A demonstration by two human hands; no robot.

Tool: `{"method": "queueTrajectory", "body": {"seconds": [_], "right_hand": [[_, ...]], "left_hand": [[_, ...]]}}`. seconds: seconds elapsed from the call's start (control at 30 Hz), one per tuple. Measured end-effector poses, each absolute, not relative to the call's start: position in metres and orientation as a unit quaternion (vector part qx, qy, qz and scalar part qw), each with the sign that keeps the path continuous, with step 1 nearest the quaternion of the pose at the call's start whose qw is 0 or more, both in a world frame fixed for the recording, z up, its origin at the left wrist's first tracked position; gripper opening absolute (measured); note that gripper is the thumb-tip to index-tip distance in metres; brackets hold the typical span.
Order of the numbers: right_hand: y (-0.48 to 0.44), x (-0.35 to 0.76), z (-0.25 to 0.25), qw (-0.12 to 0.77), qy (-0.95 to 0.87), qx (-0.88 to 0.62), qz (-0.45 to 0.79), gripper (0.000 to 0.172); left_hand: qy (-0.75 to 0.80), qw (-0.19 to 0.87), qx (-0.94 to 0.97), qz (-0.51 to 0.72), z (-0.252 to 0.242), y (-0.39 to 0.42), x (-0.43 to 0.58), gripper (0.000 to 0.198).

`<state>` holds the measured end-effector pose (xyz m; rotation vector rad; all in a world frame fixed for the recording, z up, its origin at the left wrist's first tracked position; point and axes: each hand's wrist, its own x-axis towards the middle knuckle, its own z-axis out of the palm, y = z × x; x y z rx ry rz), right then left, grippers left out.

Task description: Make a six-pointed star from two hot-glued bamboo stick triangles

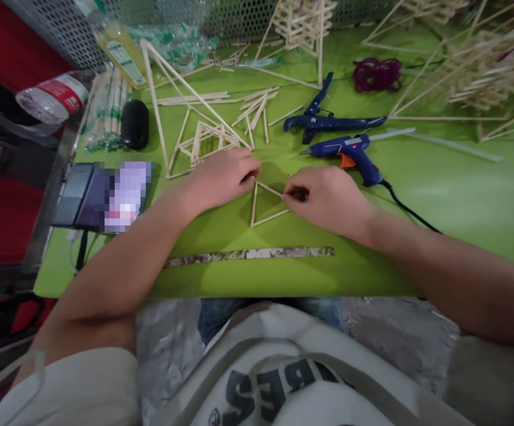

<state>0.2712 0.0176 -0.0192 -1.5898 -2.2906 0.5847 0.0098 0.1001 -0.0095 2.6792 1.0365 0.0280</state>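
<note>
Now, left hand: your left hand point(223, 177) lies curled at the 12 o'clock corner of the small triangle of thin pale wooden sticks point(269, 218), fingertips closed on that joint.
Right hand: your right hand point(327, 198) pinches the 3 o'clock corner between thumb and forefinger; the other fingers are folded under.
Triangle: it lies flat on the bright green tabletop point(438, 195), between your two hands.
Glue gun: the blue hot-glue gun with the orange trigger point(349, 151) lies on its side at 2 o'clock from the triangle, just beyond your right knuckles, with its red lamp lit (so treat the nozzle as hot).
Joint risk: I judge the corners to be the weak points. Uneven pressure from either pinch could spring a stick out of line or snap it.
Burn risk: lifting your right hand carelessly could brush the gun.
Cord risk: the black cord point(410, 212) runs close by your right wrist, so a snag could drag the gun toward the sticks.
Neighbour: the nested frame of pale sticks point(203, 142) sits at 10 o'clock, just beside your left hand, where a wide wrist sweep could knock it.
Strip: the flat camouflage-patterned strip point(248, 255) lies at 6 o'clock, apart from the triangle.
</note>
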Motion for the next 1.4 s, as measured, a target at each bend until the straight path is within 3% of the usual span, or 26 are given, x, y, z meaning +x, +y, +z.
{"method": "queueTrajectory", "body": {"seconds": [0.5,0.87,1.4], "right_hand": [[0.016,0.271,-0.021,0.154,-0.791,-0.553,0.213,0.017],[0.016,0.272,-0.023,0.152,-0.795,-0.552,0.201,0.018],[0.014,0.275,-0.001,0.217,-0.79,-0.536,0.203,0.02]], "left_hand": [[0.419,0.093,0.903,0.009,-0.006,0.099,0.008,0.017],[0.488,0.078,0.859,0.131,0.006,0.091,0.001,0.019],[0.391,0.161,0.902,0.086,0.014,0.072,0.009,0.035]]}}
